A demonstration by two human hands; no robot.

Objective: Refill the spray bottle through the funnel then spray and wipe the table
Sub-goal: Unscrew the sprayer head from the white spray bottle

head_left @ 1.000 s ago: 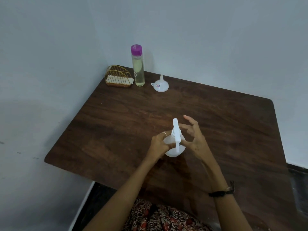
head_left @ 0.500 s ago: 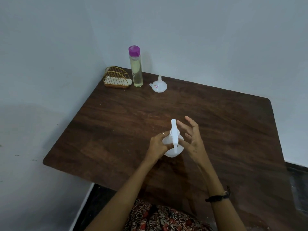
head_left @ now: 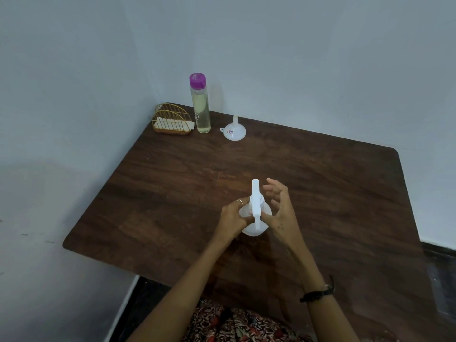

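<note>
- Step in hand: opening the spray bottle point(head_left: 254, 225) for refilling, judged from the hand positions. The trigger head point(head_left: 255, 201) is still seated on the neck.
- Location: the spray bottle stands upright at the centre of the frame, on the near middle of the desk point(head_left: 345, 193).
- Left hand point(head_left: 232, 219): closed around the bottle body from the frame's left, holding it steady. A thin ring shows on one finger.
- Right hand point(head_left: 280, 209): thumb and lower fingers touch the collar below the trigger head; the upper fingers are spread wide and free. Whether the collar is firmly pinched cannot be told.
- Next move calls for: turning the collar loose while the left hand resists the twist, then lifting the head straight up, as a dip tube probably hangs below it.
- Funnel point(head_left: 234, 130): white plastic, resting mouth-down with spout upward, upper centre-left of the frame, a small label on its cone. It must be inverted before seating.
- Refill bottle point(head_left: 200, 104): tall clear cylinder, pale yellow liquid, purple cap closed, just left of the funnel.
- Wire holder point(head_left: 172, 120): gold, arched, with white folded material inside, in the desk's far corner.
- Materials: the spray bottle is translucent white plastic, rounded, likely light and slippery. The desk is dark wood-grain with rounded corners.
</note>
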